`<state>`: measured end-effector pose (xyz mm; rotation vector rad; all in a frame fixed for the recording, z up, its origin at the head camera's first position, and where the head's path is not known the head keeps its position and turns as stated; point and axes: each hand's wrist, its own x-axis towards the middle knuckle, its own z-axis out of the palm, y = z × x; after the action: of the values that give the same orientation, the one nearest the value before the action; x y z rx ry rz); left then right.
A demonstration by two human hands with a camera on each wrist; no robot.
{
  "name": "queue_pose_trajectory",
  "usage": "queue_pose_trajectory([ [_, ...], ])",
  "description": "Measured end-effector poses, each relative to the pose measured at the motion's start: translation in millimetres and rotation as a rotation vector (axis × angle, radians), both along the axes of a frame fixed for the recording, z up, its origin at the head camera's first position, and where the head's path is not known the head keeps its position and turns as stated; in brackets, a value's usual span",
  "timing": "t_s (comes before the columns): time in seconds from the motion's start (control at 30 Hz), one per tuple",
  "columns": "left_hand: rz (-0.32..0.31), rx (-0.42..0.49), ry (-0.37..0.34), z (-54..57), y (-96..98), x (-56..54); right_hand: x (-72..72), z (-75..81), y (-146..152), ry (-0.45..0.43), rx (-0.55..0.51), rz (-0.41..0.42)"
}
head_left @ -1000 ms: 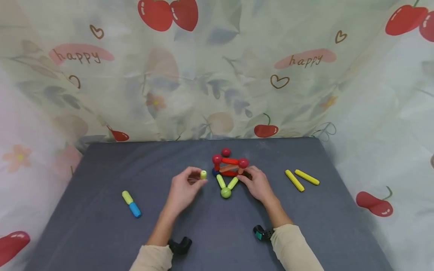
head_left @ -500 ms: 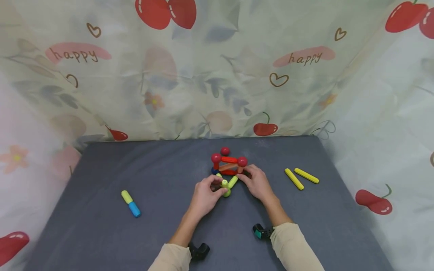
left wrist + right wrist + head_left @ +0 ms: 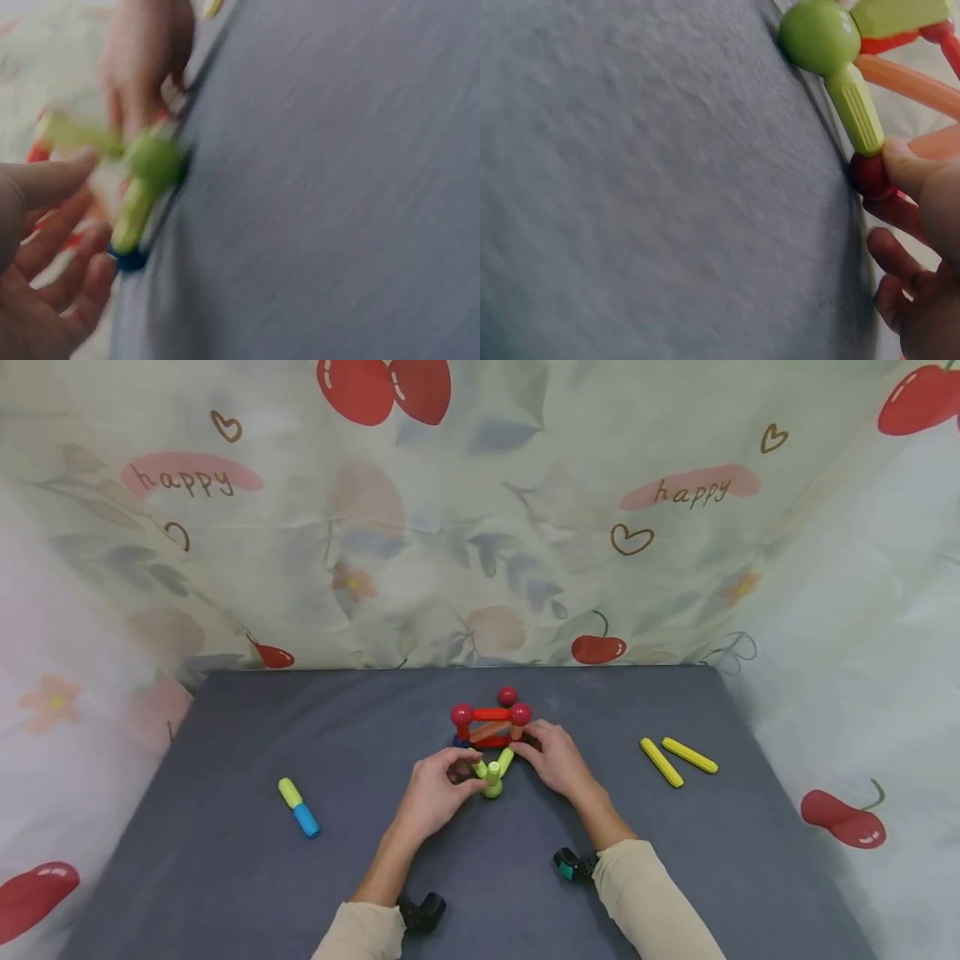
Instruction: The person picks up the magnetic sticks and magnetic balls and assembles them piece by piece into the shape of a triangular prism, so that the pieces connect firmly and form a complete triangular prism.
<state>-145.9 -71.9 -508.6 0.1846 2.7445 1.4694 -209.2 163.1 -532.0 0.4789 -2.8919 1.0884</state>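
Left hand (image 3: 437,789) is just left of the green ball (image 3: 820,36), fingers loosely curved and parted from the thumb, beside the upright green stick (image 3: 493,772) on that ball. Right hand (image 3: 558,762), beyond the ball to its right, pinches the ribbed green stick (image 3: 857,111). Red frame (image 3: 491,714) stands behind the ball. Left wrist view blurred; thumb contact unconfirmed. Right wrist view cuts off part of its hand.

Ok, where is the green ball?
In the head view, the green ball is below centre, between the left hand and right hand, beneath the upright green rod, on the near side of the red frame.
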Motion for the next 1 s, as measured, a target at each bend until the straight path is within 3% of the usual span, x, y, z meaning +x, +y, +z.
queue_pose_trajectory([
  [0.2, 0.149, -0.047, -0.065, 11.2, -30.1, -28.8, -13.1, 16.8, 12.7, -0.028, 0.036, 0.011],
  [0.37, 0.101, -0.022, -0.086, 1.6, -23.7, -49.2, -38.6, 21.6, 9.3, -0.02, 0.053, 0.009],
  [0.57, 0.074, -0.047, -0.094, -9.4, -7.9, -58.2, -62.4, 13.8, -5.7, 0.011, 0.063, 0.09],
  [0.73, 0.088, -0.073, -0.086, -12.8, -7.1, -59.3, -63.7, 9.0, -9.2, 0.02, 0.087, 0.11],
  [0.87, 0.111, -0.069, -0.09, -11.6, -8.5, -59.9, -58.3, 8.9, -4.7, -0.014, 0.082, 0.035],
  [1.0, 0.128, -0.074, -0.103, -12.2, -10.8, -61.4, -45.2, 14.7, 7.7, 0.012, 0.054, -0.061],
])
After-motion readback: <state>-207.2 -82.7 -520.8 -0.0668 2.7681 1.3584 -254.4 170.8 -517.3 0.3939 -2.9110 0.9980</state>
